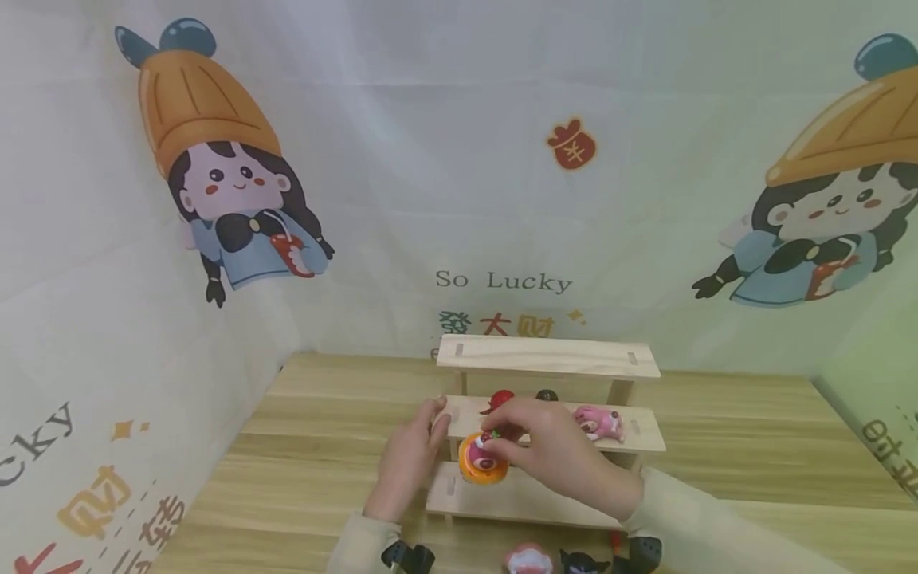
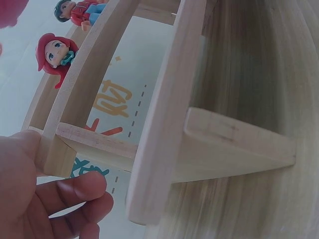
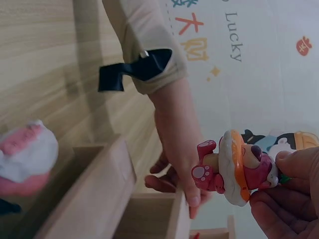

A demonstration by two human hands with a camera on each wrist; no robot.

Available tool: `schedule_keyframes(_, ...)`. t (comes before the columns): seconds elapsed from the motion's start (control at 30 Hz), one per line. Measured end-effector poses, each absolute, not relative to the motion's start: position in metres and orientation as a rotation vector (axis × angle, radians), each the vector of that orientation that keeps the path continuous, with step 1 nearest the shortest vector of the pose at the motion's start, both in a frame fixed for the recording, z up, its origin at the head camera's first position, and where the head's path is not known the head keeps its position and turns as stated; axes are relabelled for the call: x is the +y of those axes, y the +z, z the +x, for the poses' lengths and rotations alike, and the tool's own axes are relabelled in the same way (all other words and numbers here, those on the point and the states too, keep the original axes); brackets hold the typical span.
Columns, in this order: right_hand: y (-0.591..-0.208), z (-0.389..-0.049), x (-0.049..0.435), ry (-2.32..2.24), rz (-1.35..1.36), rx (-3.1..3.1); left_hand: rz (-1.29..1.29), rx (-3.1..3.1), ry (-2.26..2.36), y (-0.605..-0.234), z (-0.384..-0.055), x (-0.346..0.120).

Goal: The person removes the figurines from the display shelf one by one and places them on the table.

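Around the rack's (image 1: pixel 548 356) clock, work looks partway: a pink bear (image 1: pixel 598 422) lies aboard at three, the right hand (image 1: pixel 548 446) pinches an orange-ringed toy (image 1: pixel 472 470) at eight, the left hand's (image 1: pixel 410 450) bent fingers grip the middle shelf's (image 1: pixel 469 426) end at nine, and a pink-and-white toy (image 1: pixel 529 560) and black toy (image 1: pixel 584 563) at six seem left.

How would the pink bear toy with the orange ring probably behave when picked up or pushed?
The bear toy is probably stiff, as its surface looks smooth and moulded. It seems light, since the right hand pinches it only at the head. Its round ring suggests it might roll on edge.
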State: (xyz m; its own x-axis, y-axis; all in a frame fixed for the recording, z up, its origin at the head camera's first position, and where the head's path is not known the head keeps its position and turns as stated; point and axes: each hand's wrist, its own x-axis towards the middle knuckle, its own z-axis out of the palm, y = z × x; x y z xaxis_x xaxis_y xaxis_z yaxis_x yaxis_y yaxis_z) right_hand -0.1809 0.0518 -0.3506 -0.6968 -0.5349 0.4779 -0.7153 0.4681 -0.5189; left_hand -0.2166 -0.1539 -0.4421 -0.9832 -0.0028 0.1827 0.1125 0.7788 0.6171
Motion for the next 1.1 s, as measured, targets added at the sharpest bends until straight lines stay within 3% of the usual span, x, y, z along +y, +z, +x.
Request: schedule_keyframes(1.1,-0.433,-0.145,0.03,1.143,1.231,-2.694,-0.141,-2.732,-0.913,-0.445,-0.218,-0.156)
